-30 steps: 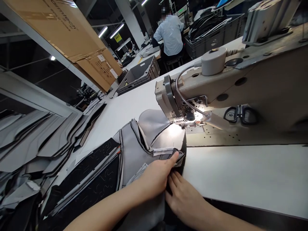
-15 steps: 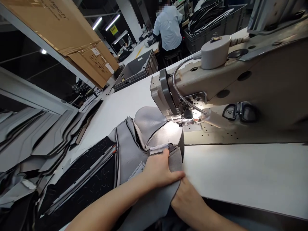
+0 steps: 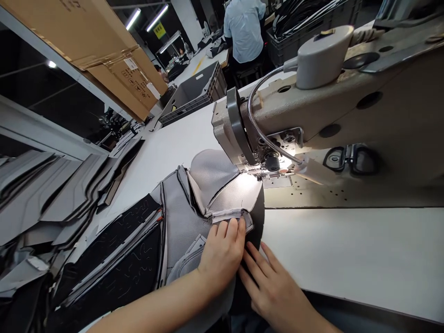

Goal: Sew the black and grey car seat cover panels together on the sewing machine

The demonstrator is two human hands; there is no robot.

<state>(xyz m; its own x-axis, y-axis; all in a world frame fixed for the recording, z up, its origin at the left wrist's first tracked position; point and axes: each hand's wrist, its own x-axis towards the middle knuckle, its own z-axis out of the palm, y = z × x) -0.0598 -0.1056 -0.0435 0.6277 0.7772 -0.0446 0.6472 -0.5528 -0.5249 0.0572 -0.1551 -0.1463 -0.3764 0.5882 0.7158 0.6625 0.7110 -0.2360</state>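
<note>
A sewn grey fabric cover (image 3: 182,203) with dark seam edges and black panels lies under the head of the sewing machine (image 3: 277,120). On its seam, beside a pale strip (image 3: 227,214), my left hand (image 3: 222,254) is closed, with bent fingers pinching the fabric's folded edge. My right hand (image 3: 272,286) lies just to the right, fingers outstretched and apart, touching the black layer (image 3: 257,226) along the cover's border. The machine's lamp lights the fabric near the needle, where the presser foot is hard to make out.
Stacks of grey cut panels (image 3: 69,185) lie at the left. A cardboard box (image 3: 128,78) hangs over the upper left. Behind the white table (image 3: 347,249) stands a grey crate (image 3: 197,92); a person in a light blue shirt (image 3: 244,32) sits further back.
My right hand has come out from beneath the grey fabric and spread its fingers on the black layer. My left fingers have curled at the seam, and the grey flap has folded back.
</note>
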